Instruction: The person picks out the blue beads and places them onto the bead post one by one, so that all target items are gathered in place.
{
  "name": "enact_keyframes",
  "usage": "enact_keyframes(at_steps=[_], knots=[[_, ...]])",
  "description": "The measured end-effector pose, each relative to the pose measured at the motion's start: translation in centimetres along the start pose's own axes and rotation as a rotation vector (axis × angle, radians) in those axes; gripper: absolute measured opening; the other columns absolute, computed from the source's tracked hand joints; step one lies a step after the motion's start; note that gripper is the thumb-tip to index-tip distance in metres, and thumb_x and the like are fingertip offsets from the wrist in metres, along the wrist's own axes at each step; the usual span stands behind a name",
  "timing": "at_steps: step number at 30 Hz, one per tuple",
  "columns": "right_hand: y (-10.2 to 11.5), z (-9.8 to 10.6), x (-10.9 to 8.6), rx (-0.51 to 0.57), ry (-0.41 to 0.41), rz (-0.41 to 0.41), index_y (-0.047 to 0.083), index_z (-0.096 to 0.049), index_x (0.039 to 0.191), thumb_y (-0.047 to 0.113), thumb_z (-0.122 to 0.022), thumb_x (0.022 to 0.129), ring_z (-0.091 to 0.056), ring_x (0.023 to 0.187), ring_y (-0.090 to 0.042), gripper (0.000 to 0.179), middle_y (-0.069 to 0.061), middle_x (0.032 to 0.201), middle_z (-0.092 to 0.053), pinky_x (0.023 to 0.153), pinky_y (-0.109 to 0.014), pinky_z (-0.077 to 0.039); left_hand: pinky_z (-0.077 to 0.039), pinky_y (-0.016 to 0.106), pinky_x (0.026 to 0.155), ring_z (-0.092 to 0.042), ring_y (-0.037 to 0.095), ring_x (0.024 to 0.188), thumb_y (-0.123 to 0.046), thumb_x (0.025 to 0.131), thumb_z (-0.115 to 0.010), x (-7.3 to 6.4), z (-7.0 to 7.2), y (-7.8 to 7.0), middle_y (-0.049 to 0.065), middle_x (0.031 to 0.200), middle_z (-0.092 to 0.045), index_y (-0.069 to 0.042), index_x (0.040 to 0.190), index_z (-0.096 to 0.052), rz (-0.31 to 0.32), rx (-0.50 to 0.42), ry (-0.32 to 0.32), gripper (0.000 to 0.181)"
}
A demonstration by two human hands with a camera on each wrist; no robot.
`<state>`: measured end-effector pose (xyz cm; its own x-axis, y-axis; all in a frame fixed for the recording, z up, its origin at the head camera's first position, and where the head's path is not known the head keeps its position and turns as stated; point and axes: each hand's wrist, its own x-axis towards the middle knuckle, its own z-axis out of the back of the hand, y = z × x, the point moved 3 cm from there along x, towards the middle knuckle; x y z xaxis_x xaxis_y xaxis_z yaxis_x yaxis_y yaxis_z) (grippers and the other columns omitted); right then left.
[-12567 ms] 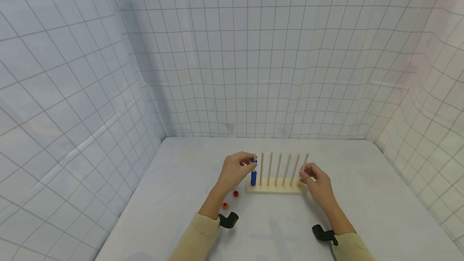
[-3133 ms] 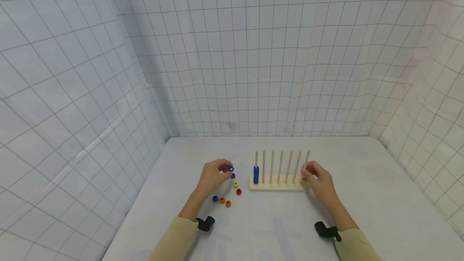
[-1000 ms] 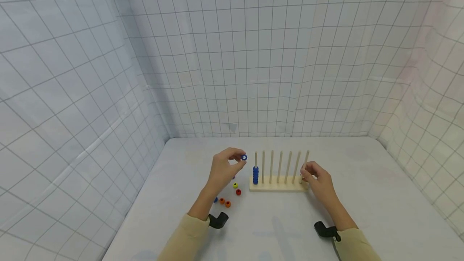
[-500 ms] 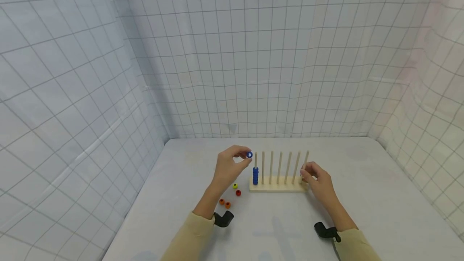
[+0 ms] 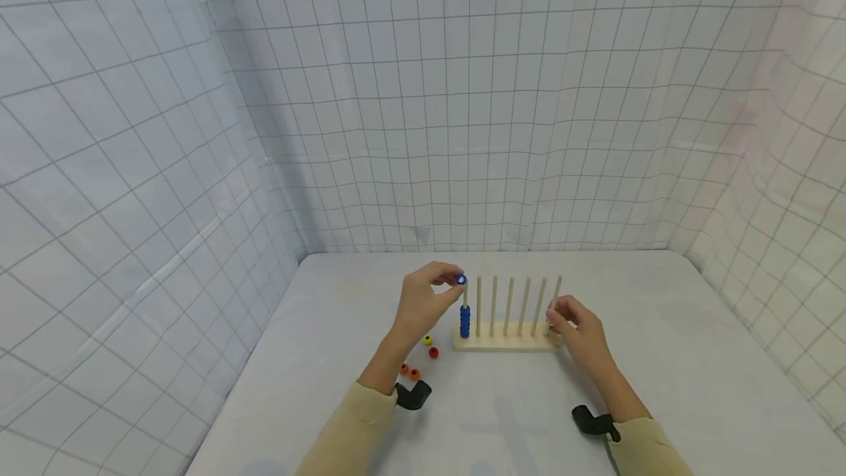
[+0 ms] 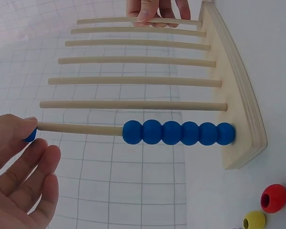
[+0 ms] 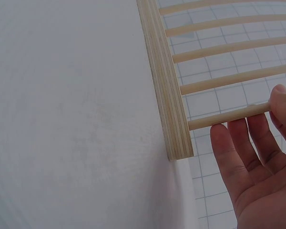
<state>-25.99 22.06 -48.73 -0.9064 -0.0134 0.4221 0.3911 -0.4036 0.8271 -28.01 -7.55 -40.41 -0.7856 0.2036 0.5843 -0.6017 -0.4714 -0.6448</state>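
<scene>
A wooden bead rack with a pale base (image 5: 505,344) and several upright rods stands on the table. Several blue beads (image 6: 171,132) are stacked at the bottom of its leftmost rod (image 6: 81,128). My left hand (image 5: 424,305) pinches one more blue bead (image 5: 461,280) between thumb and fingertips, right at that rod's top end. The fingers cover most of this bead in the left wrist view. At the other end of the rack, my right hand (image 5: 579,333) holds the rightmost rod (image 7: 229,117), thumb on one side and fingertips on the other.
Loose beads lie left of the rack: a red bead (image 5: 433,352), a yellow bead (image 5: 427,340) and two orange ones, of which one orange bead (image 5: 414,374) is nearer the front. Gridded white curtains (image 5: 463,131) enclose the table's back and sides.
Over the last seconds my left hand has lifted the blue bead from the left and brought it right to the leftmost rod's tip. My right hand stays on the rightmost rod.
</scene>
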Motion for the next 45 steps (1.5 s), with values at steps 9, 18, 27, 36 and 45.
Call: enact_keyframes(at_steps=[9, 18, 27, 36, 45], knots=[[-3.6, -0.3, 0.3, -0.002, -0.018, 0.02, 0.004, -0.064, 0.1, 0.015, -0.067, 0.099, -0.066, 0.082, -0.013, 0.012, -0.006, 0.09, -0.067, 0.07, -0.029, -0.059, -0.056, 0.034, 0.084, -0.064, 0.005, 0.088, -0.013, 0.087, -0.08, 0.1, -0.4, 0.1, -0.008, 0.096, -0.072, -0.015, 0.107, -0.074, -0.005, 0.009, 0.004, 0.021], [-3.1, -0.3, 0.3, -0.009, -0.024, 0.026, 0.007, -0.064, 0.098, 0.016, -0.067, 0.099, -0.065, 0.082, -0.011, 0.01, -0.002, 0.089, -0.067, 0.07, -0.026, -0.058, -0.055, 0.031, 0.084, -0.066, 0.006, 0.088, -0.013, 0.088, -0.079, -0.1, -0.7, 0.2, -0.006, 0.097, -0.073, -0.013, 0.111, -0.075, 0.017, 0.019, 0.032, 0.023], [-2.8, -0.2, 0.3, -0.004, -0.024, 0.021, 0.004, -0.064, 0.099, 0.014, -0.067, 0.099, -0.066, 0.083, -0.012, 0.011, -0.003, 0.09, -0.067, 0.07, -0.029, -0.059, -0.055, 0.031, 0.083, -0.066, 0.008, 0.088, -0.014, 0.089, -0.078, -0.1, -0.8, 0.3, -0.006, 0.096, -0.073, -0.009, 0.111, -0.075, 0.011, 0.012, 0.03, 0.023], [-0.4, 0.1, 0.2, -0.011, -0.012, 0.01, -0.001, -0.064, 0.099, 0.009, -0.067, 0.098, -0.067, 0.084, -0.027, 0.01, -0.012, 0.091, -0.068, 0.072, -0.039, -0.06, -0.056, 0.031, 0.083, -0.066, 0.008, 0.088, -0.019, 0.091, -0.077, 0.0, -0.9, 0.3, -0.007, 0.095, -0.073, -0.012, 0.112, -0.075, 0.028, -0.005, 0.028, 0.022], [-1.0, 0.1, 0.2, -0.036, -0.024, 0.016, 0.001, -0.065, 0.099, 0.011, -0.068, 0.098, -0.068, 0.083, -0.025, 0.011, -0.011, 0.092, -0.069, 0.07, -0.03, -0.059, -0.055, 0.031, 0.082, -0.066, 0.007, 0.089, -0.019, 0.092, -0.076, -0.1, -0.9, 0.5, -0.007, 0.096, -0.073, -0.013, 0.113, -0.075, 0.033, -0.013, 0.035, 0.022]])
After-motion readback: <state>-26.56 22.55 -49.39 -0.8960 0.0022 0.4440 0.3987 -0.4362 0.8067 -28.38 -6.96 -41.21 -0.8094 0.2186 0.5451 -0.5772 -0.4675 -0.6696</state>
